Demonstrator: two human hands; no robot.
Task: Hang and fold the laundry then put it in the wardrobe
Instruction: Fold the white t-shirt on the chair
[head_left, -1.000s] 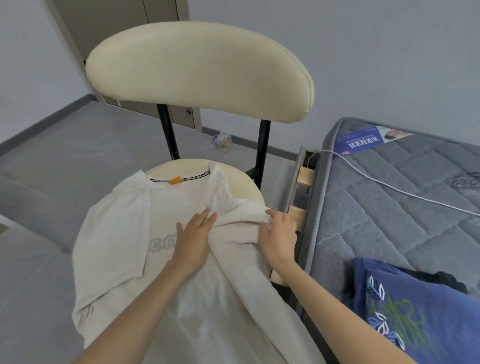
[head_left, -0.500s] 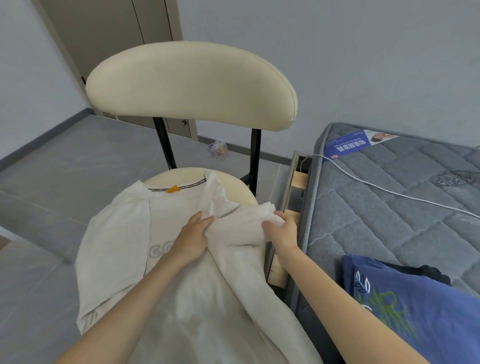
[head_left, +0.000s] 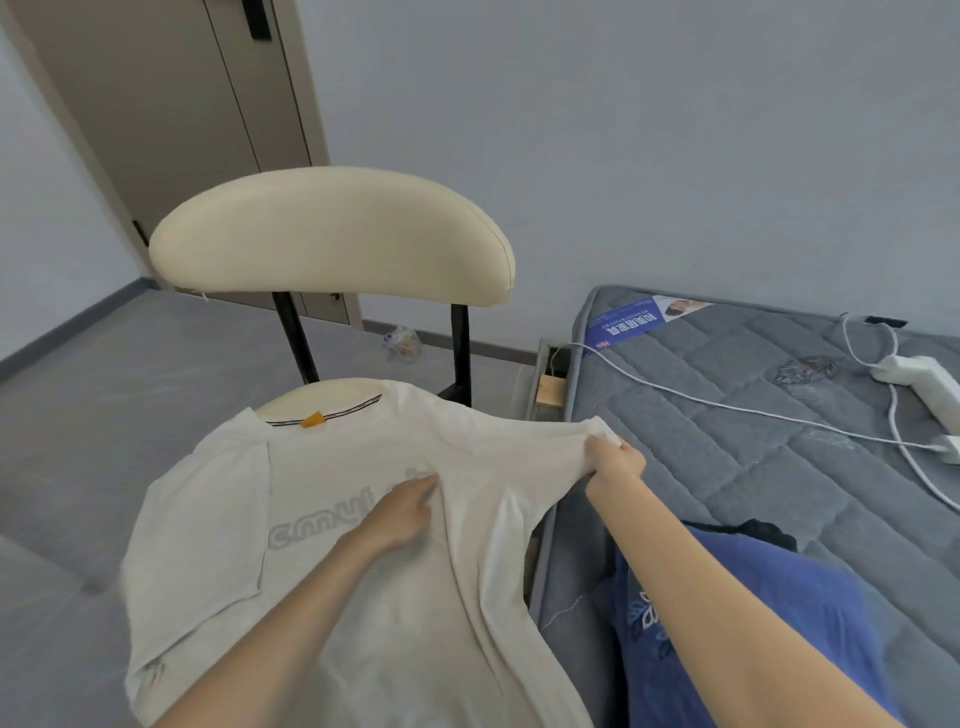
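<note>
A white T-shirt (head_left: 218, 525) with grey lettering lies front-up across the seat of a cream chair (head_left: 332, 234), collar toward the backrest. My left hand (head_left: 402, 506) rests flat on the shirt's chest with straight fingers. My right hand (head_left: 613, 457) pinches the end of the shirt's right sleeve and holds it stretched out to the right, over the gap between chair and bed. The shirt's lower part runs out of view at the bottom.
A grey mattress (head_left: 753, 467) stands at the right with a blue printed garment (head_left: 753, 623) and a dark one (head_left: 763, 530) on it. A white power strip (head_left: 919, 376) and cable lie farther back. A closed door (head_left: 171, 114) is behind the chair.
My right hand has pulled the folded-in sleeve out to the right, so the shirt now lies spread. My left hand slid lower on the chest. The view tilted up.
</note>
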